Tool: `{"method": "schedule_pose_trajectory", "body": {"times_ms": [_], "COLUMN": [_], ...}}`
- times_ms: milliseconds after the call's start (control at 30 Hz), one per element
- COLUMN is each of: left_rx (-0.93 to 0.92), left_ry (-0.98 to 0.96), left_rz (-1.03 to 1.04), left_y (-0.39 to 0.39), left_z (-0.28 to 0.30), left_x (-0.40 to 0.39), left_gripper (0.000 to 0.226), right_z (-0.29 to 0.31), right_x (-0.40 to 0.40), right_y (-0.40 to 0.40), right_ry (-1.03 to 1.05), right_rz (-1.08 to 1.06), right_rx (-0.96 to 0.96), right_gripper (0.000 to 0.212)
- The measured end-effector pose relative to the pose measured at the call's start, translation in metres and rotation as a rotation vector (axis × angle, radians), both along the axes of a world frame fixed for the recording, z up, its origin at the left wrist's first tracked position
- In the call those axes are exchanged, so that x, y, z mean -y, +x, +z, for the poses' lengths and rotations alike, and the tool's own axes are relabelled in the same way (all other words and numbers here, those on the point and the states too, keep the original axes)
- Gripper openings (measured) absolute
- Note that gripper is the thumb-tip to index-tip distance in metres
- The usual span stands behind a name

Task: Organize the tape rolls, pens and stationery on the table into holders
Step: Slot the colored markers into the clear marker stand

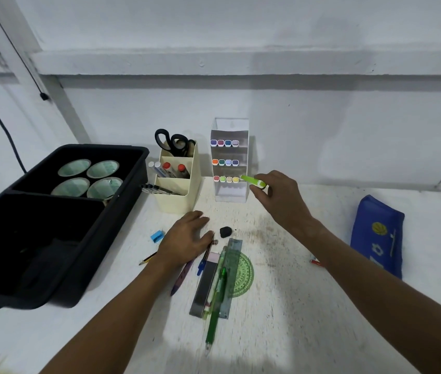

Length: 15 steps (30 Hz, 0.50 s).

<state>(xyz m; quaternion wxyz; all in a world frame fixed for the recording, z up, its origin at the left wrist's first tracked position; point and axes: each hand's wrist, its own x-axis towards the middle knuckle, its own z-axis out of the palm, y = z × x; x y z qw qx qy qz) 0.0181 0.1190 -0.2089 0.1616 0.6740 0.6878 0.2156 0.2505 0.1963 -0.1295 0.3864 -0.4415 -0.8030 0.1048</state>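
My right hand (281, 201) pinches a light green marker (251, 181), its tip at the bottom row of the clear marker rack (243, 125). The rack holds three rows of coloured markers. My left hand (187, 238) rests flat on the table over a pencil (148, 258) and a purple pen (183, 273). A cream desk holder (187, 201) with scissors (172, 143) and markers stands left of the rack. Several tape rolls (90, 178) sit in the black tray (122, 211).
Near the front lie a green ruler with protractor (237, 273), a grey case (206, 284), a green pen (215, 314), a black eraser (225, 231) and a blue sharpener (157, 236). A blue pencil pouch (378, 236) lies at the right. A wall stands behind.
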Motion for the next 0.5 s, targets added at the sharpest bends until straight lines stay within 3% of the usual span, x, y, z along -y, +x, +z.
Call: {"method": "schedule_pose_trajectory", "body": {"times_ms": [200, 367, 500], "left_rx": [0.0, -0.002, -0.007], "left_ry": [0.018, 0.007, 0.026], "left_rz": [-0.001, 0.003, -0.002], "left_y": [-0.001, -0.001, -0.002], "left_z": [-0.001, -0.003, -0.005], "left_x": [-0.002, -0.002, -0.003], "left_gripper": [0.055, 0.062, 0.055], "right_z": [-0.001, 0.0, -0.004], "right_x": [-0.018, -0.03, -0.035], "right_y": [-0.018, -0.029, -0.032], "right_ry": [-0.061, -0.117, -0.148], "right_rz": [0.026, 0.045, 0.033], "right_rx": [0.086, 0.168, 0.211], "right_gripper": [0.029, 0.024, 0.024]}}
